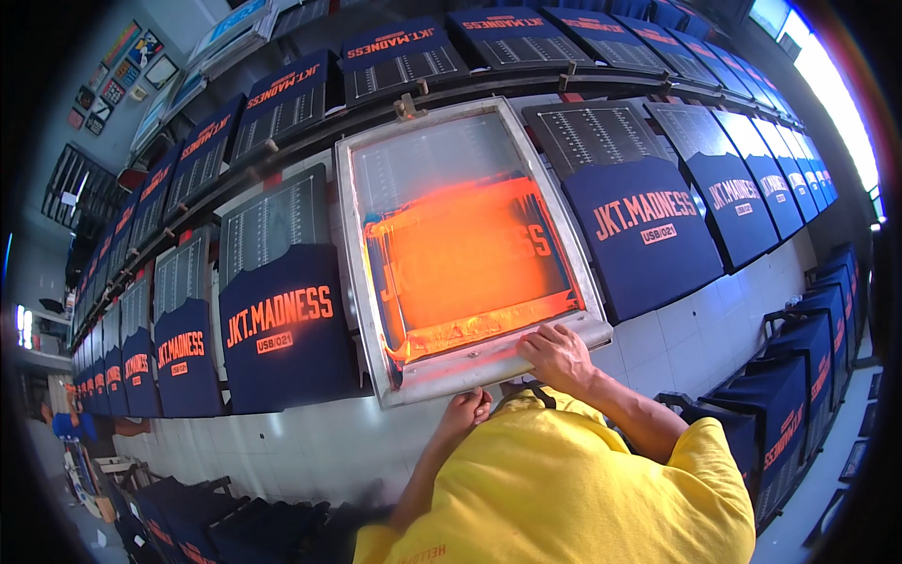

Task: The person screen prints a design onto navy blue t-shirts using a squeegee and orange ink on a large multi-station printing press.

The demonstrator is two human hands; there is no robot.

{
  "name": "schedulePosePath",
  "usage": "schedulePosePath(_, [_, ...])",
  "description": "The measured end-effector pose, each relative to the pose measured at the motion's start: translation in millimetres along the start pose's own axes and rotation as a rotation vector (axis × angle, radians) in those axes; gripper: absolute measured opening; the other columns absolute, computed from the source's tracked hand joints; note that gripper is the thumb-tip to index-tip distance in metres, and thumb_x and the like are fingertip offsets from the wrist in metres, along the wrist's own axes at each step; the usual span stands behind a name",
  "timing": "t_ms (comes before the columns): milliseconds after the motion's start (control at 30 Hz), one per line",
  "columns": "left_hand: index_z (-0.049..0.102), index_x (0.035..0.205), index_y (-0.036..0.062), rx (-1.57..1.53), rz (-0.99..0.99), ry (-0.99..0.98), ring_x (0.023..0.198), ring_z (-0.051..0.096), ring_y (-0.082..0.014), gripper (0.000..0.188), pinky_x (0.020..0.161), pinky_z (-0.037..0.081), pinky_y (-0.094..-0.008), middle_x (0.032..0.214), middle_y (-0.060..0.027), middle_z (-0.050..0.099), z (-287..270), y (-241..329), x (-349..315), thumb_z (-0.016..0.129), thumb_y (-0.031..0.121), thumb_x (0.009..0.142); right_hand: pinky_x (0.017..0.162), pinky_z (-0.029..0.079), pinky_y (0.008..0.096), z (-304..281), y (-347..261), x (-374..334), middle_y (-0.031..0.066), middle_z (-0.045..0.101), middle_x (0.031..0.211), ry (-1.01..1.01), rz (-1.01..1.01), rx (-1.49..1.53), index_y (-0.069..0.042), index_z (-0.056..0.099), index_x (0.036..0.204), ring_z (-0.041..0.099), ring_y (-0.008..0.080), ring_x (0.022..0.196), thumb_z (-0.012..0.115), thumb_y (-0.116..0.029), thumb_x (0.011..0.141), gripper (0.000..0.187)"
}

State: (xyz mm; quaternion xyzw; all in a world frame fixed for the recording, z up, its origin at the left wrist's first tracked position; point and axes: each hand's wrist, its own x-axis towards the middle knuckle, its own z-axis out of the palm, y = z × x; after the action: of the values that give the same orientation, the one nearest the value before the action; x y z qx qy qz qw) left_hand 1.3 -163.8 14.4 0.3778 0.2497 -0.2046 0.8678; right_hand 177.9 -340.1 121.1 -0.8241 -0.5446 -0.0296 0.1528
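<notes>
A screen-printing frame (pixel 357 282) with a pale metal rim lies over a printing board in front of me. Bright orange ink (pixel 460 254) covers the lower part of its mesh, with a thicker band along the near end. My right hand (pixel 559 359) is closed on the near rail, right of its middle, thumb and fingers over the edge. Just below the same rail, my left hand (pixel 465 411) is curled closed; whether it touches the frame or holds anything is hidden. Navy shirts (pixel 282 329) with orange print lie on boards at both sides of the frame.
A long rail (pixel 310 127) with clamps runs behind the frame. More boards with navy shirts (pixel 399 42) line its far side. Behind me, on the right, stand racks of navy shirts (pixel 789 395). A person (pixel 80 425) in blue is at the far left.
</notes>
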Motion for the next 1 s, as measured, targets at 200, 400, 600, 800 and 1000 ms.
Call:
schedulePosePath(200, [0.049,0.095,0.008,-0.275,-0.051,-0.052,0.055,0.035,-0.0075,0.012,0.049,0.03,-0.0203,0.071,0.0001,0.041,-3.5,1.0,1.4,0.045,0.015,0.103,0.08,0.047,0.0353,15.1,4.6,-4.0,0.0001,0.059,0.088,0.023,0.011,-0.081,-0.012,0.058,0.09,0.057,0.0199,0.092,0.063,-0.015,0.073,0.017])
schedulePosePath(400, [0.047,0.094,0.0111,-0.292,-0.112,-0.146,0.057,0.036,-0.0069,0.005,0.047,0.031,-0.0198,0.082,0.0003,0.045,-7.8,13.6,-2.0,0.049,0.009,0.099,0.079,0.047,0.0343,10.0,11.6,9.8,0.0002,0.06,0.087,0.055,-0.004,-0.086,-0.012,0.058,0.089,0.057,0.0195,0.092,0.061,-0.017,0.075,0.016])
schedulePosePath(600, [0.049,0.096,0.0109,-0.378,-0.129,-0.147,0.057,0.037,-0.0071,0.004,0.045,0.031,-0.021,0.082,0.0011,0.046,-18.8,4.1,6.8,0.048,0.01,0.099,0.079,0.048,0.0351,13.0,10.7,6.6,0.0001,0.06,0.088,-0.015,0.005,-0.091,-0.012,0.059,0.09,0.058,0.0199,0.091,0.061,-0.016,0.075,0.015])
schedulePosePath(800, [0.052,0.095,0.0083,-0.296,-0.088,-0.175,0.054,0.038,-0.0078,0.011,0.046,0.032,-0.0212,0.067,0.0011,0.044,-17.1,-0.5,4.2,0.047,0.015,0.102,0.081,0.048,0.0363,7.9,13.3,10.3,0.0019,0.06,0.09,-0.078,-0.004,-0.077,-0.011,0.059,0.091,0.058,0.0215,0.091,0.065,-0.016,0.074,0.019])
schedulePosePath(1000, [0.06,0.109,0.0063,0.362,0.213,0.093,0.06,0.049,-0.0121,0.022,0.056,0.039,-0.0233,0.071,-0.0038,0.053,25.9,17.2,-27.2,0.054,0.026,0.101,0.083,0.048,0.0372,7.6,14.0,13.4,0.0026,0.06,0.089,-0.07,0.006,-0.03,-0.01,0.06,0.092,0.059,0.0227,0.093,0.068,-0.014,0.07,0.023])
